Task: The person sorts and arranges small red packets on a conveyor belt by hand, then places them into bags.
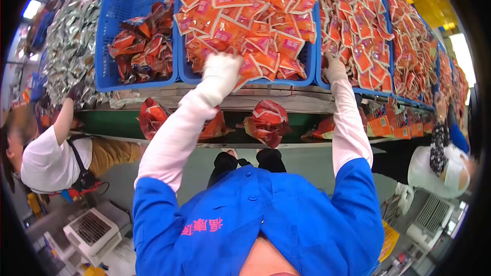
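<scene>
My left hand, in a white glove, is over the near part of a blue basket heaped with orange packets. Its fingers curl down among the packets and blur slightly; I cannot tell what is in them. Farther right, my right hand, also gloved, reaches over the near rim of another blue basket. That one is full of orange-and-clear packets. The fingers bend down at the packets' edge, their tips hidden.
Left stands a blue basket part-filled with dark red bags, beside a pile of silver packets. Red bags lie on a green belt before me. One person works at left, another at right.
</scene>
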